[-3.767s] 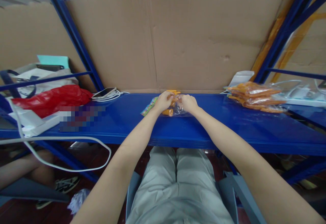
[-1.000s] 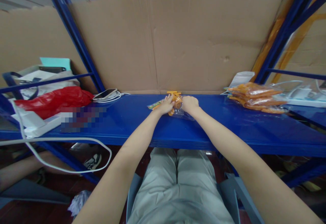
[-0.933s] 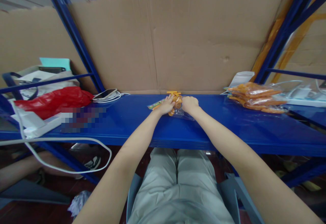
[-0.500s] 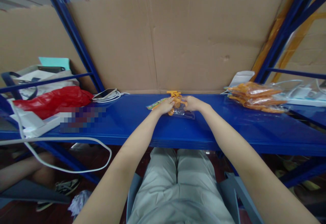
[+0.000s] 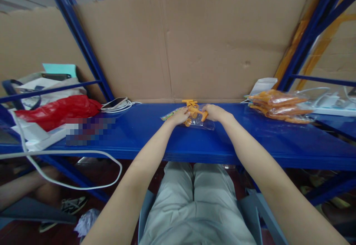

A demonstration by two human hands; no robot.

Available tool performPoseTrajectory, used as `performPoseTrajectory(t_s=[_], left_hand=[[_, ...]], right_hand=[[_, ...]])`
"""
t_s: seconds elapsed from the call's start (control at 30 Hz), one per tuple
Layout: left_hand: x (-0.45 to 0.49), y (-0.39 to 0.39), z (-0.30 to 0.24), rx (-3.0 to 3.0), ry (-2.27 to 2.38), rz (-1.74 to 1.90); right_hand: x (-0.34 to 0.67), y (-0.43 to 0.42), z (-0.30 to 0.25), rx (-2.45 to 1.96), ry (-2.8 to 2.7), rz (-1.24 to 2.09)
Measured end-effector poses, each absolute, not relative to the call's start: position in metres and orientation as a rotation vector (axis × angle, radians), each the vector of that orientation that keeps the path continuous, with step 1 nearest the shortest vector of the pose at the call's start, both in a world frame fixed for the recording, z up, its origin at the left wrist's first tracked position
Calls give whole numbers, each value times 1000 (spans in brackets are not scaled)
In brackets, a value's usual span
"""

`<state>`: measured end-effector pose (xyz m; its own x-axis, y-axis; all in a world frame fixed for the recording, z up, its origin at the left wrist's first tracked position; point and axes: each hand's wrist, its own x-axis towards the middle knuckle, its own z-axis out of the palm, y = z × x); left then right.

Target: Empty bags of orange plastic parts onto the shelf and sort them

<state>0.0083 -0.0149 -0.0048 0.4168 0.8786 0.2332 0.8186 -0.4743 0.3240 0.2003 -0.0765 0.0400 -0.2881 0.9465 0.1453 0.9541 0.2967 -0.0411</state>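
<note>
A clear plastic bag (image 5: 208,126) with a colourful printed part (image 5: 167,115) lies on the blue table. My left hand (image 5: 180,116) is closed on the bag's left side, over orange pieces. My right hand (image 5: 214,112) pinches at the flared end of an orange plastic piece (image 5: 198,110), which lies across the bag between my hands. Its exact grip is partly hidden by my fingers. Another orange piece (image 5: 189,101) shows just beyond my hands, near the cardboard. A round orange part (image 5: 188,122) peeks out below my left fingers.
At the right, several bagged orange pieces (image 5: 280,105) lie stacked. On the left are a red bag (image 5: 61,110), a phone with a coiled white cable (image 5: 118,104) and a white box (image 5: 50,137). A white cable loop (image 5: 119,170) hangs before the edge. Cardboard (image 5: 200,44) stands behind.
The orange piece between my hands now points right, its flared end showing by my right fingers. My right hand has shifted slightly right. My left hand stays about where it was.
</note>
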Motion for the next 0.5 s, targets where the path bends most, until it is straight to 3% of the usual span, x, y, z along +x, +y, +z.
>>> performPoseTrajectory(t_s=[0.5], left_hand=[[4, -2, -14, 2507, 1521, 548]], right_hand=[[204, -77, 42, -2005, -2261, -126]])
